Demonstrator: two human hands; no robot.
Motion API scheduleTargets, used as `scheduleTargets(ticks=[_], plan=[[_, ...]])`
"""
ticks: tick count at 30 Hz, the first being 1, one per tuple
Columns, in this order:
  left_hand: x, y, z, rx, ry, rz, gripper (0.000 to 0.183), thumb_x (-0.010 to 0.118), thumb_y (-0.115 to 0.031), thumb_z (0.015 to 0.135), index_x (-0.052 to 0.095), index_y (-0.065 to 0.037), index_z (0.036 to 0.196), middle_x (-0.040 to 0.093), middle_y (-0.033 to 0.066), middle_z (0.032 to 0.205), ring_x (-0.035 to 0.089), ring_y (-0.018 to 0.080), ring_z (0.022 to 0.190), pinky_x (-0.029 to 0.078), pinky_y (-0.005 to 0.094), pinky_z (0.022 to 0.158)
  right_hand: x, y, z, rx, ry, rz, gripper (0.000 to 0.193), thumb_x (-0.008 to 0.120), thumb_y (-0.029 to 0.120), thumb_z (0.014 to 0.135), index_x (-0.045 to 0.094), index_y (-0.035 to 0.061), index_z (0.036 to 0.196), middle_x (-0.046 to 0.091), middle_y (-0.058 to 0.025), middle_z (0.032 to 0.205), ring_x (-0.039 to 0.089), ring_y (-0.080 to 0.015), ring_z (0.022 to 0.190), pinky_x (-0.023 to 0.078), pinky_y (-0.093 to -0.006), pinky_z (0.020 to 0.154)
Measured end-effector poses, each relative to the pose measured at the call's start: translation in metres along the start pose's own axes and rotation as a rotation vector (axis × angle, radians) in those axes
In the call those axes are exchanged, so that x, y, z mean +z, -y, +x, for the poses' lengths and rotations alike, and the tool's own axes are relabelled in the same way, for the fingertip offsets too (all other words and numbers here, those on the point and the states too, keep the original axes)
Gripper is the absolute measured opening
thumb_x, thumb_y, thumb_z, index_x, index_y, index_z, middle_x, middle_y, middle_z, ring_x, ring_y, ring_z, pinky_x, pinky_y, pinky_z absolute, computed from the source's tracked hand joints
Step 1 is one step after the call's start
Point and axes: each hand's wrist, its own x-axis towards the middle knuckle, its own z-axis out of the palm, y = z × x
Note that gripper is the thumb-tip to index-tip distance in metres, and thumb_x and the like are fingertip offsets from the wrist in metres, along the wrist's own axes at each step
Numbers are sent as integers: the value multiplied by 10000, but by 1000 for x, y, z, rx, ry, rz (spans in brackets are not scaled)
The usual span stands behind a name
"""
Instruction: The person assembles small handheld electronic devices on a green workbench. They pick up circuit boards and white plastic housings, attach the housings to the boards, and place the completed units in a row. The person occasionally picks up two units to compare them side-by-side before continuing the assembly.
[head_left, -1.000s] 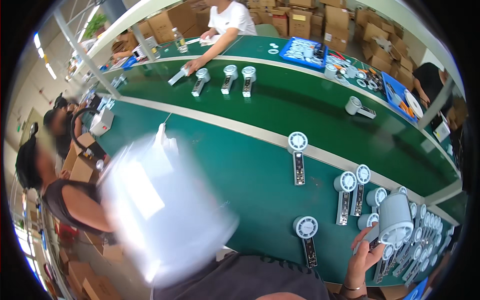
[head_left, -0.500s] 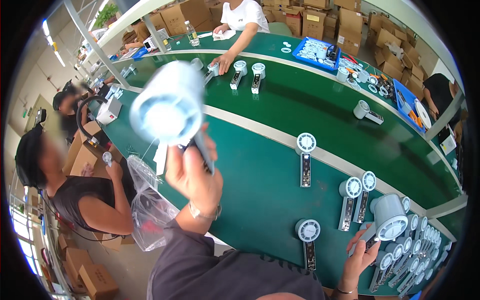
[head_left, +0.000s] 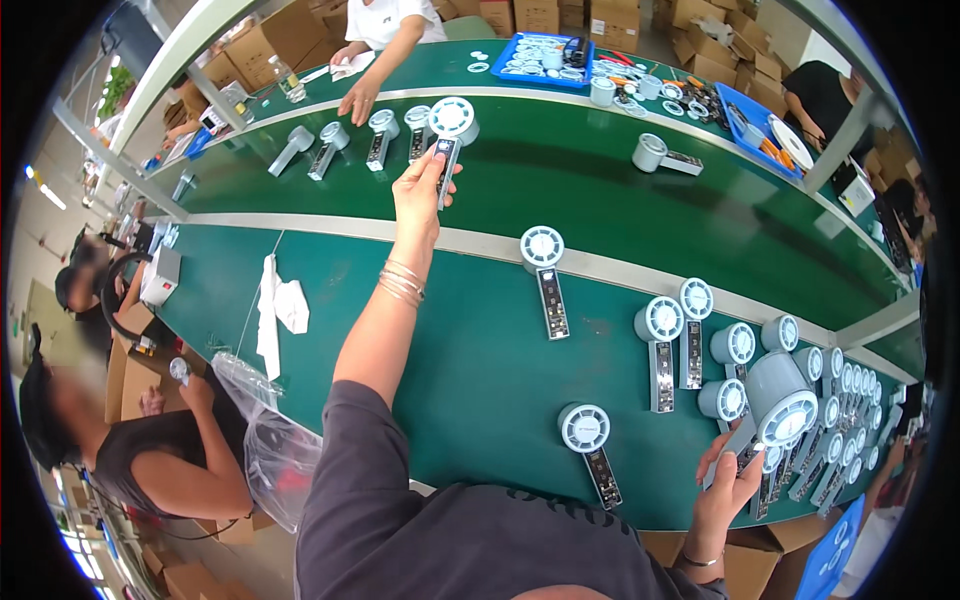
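Observation:
My left hand (head_left: 422,190) reaches far out over the dark green belt, fingers wrapped round the handle of a pale blue-grey handheld fan (head_left: 455,119). That fan's round vented head is up, and a circuit board shows in its open handle. It is at the right end of a row of similar fans (head_left: 382,125); whether it touches the belt I cannot tell. Low on the right, my right hand (head_left: 728,488) grips the handle of another handheld fan (head_left: 780,400), its head raised and tilted. Close by, many more fans (head_left: 828,412) lie packed together on the table.
Several single fans (head_left: 585,428) lie on the green tabletop (head_left: 470,370). A pale rail (head_left: 610,270) divides table and belt. White cloth (head_left: 290,305) and a plastic bag (head_left: 270,430) are at left. Across the belt, a co-worker's hand (head_left: 358,100) hovers near the row; a blue parts tray (head_left: 545,60) stands behind.
My left hand has carried its fan from close in front of me out over the belt. The co-worker's hand has come off a fan. My right hand still holds its fan.

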Motion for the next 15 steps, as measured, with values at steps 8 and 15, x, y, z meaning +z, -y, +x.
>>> scheduleTargets(ticks=[8, 15], plan=[[0, 69, 72, -117, 73, 252, 296, 724, -172, 748, 636, -25, 988, 653, 48, 790, 555, 87, 617, 432, 214, 547, -2, 0, -2, 33, 38, -97, 494, 567, 278, 859, 400, -42, 1196, 489, -49, 726, 426, -68, 479, 326, -185, 397], [14, 121, 119, 53, 127, 821, 391, 745, -289, 691, 683, 42, 889, 626, 39, 677, 508, 73, 623, 433, 261, 571, -46, 28, -23, 287, 178, -421, 443, 634, 27, 740, 479, -23, 1153, 573, -68, 962, 526, -120, 856, 428, -255, 746]])
